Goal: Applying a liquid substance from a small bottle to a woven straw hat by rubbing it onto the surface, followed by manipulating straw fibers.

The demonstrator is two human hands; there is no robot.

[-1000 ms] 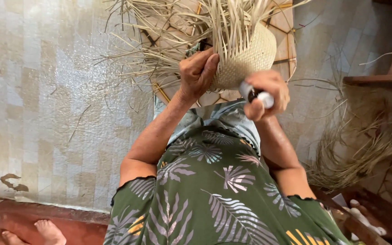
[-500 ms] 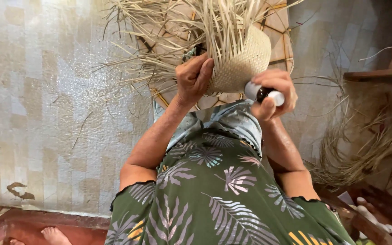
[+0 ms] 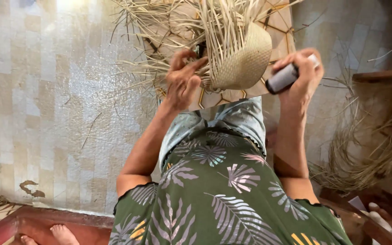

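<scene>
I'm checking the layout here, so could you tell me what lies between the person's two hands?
In the head view, the woven straw basket lies between the left hand and the right hand, which holds a small white-and-black cylinder.

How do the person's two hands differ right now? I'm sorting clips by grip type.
The left hand has loose, spread fingers among the straw strips beside the woven basket; the right hand is closed around a small pale cylinder with a dark end. The left hand touches the weaving; the right is held off to the side of it. Both are bare and raised at about the same height.
</scene>
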